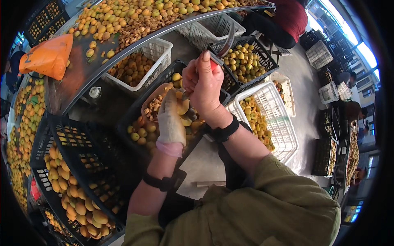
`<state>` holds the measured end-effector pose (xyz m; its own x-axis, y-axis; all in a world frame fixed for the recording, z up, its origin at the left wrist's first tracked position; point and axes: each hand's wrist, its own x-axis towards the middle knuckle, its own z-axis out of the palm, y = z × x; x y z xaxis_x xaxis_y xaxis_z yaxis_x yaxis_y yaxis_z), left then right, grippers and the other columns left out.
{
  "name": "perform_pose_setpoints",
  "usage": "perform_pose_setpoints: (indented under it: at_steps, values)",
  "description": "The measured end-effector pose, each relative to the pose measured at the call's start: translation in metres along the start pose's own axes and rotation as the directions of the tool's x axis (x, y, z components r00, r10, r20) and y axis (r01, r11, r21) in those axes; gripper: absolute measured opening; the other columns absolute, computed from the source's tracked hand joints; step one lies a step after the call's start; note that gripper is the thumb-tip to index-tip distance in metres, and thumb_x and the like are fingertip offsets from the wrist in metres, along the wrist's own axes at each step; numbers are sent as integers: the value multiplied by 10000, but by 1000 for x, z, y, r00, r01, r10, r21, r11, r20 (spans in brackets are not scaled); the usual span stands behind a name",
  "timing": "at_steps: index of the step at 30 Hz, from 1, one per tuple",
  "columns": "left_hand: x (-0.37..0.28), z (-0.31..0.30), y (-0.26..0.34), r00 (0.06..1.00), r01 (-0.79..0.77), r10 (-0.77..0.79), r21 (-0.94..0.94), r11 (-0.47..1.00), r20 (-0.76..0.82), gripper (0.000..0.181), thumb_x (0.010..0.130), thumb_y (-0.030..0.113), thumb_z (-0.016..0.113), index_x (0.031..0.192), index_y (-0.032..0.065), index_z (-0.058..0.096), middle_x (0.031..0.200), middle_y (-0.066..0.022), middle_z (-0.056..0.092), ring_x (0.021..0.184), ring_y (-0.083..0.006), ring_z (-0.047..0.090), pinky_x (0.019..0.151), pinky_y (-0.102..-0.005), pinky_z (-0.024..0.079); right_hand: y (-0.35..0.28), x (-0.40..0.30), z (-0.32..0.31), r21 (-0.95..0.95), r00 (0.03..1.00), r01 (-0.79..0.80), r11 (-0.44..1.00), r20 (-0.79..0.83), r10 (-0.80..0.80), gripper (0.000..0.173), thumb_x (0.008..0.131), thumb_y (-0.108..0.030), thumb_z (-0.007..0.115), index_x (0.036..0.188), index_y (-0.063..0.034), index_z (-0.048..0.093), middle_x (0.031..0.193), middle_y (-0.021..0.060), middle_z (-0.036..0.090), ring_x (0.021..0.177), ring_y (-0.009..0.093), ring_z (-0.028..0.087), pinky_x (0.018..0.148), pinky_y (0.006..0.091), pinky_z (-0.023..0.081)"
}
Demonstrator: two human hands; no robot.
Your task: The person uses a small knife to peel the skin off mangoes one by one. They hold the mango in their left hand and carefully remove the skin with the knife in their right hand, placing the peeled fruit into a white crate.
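Observation:
My left hand [170, 121], in a whitish knit glove with a pink cuff beneath, holds a yellow apricot [182, 107] at its fingertips. My right hand [205, 84] is bare and grips a tool with a red handle [213, 64]. A curved metal blade [229, 41] rises from the top of that fist, and a small metal tip [185, 95] shows below it, by the apricot. Under both hands is a black plastic crate [123, 124] with whole apricots [141, 132]. A pinkish bowl [144, 107] of apricot pits [154, 107] sits there, partly hidden by my glove.
To my right stands a white plastic basket [281, 123] of split apricots [257, 118]. Black crates hold apricots at lower left [74, 190] and ahead [246, 61]. A metal-edged table [135, 47] bears apricots and pits. An orange bag [49, 57] lies on it. A person [286, 21] sits at upper right.

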<state>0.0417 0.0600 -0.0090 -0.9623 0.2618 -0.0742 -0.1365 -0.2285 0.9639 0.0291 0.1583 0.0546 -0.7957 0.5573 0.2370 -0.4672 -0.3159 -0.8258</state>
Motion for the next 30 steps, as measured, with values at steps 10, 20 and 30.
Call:
perform_pose_setpoints:
  at_steps: [10,20,30]
  values:
    - [-6,16,25,943,294,-328,-341,893,-46,370,941,384,479,1140,74,517,1027,-55,577,893,-151,572,719,-324,479,21,9,-9,304,922,-351,886,-49,383,427,907,-459,550,685,-121,413,521,-25,373,389,80,319,353,232,231]
    - [-13,7,52,772,628,-594,-409,662,225,263,920,425,466,761,216,442,610,51,427,474,-101,411,417,-220,290,26,0,-7,-20,900,-154,988,410,149,370,920,-386,566,690,-128,433,497,-42,399,384,54,356,350,208,268]
    - [-6,4,22,955,295,-280,-211,932,100,295,944,259,502,1166,68,534,1050,-63,582,916,-148,593,764,-278,494,19,11,-12,262,847,-512,818,-3,532,408,904,-459,553,707,-141,391,506,-18,355,353,81,289,323,231,204]
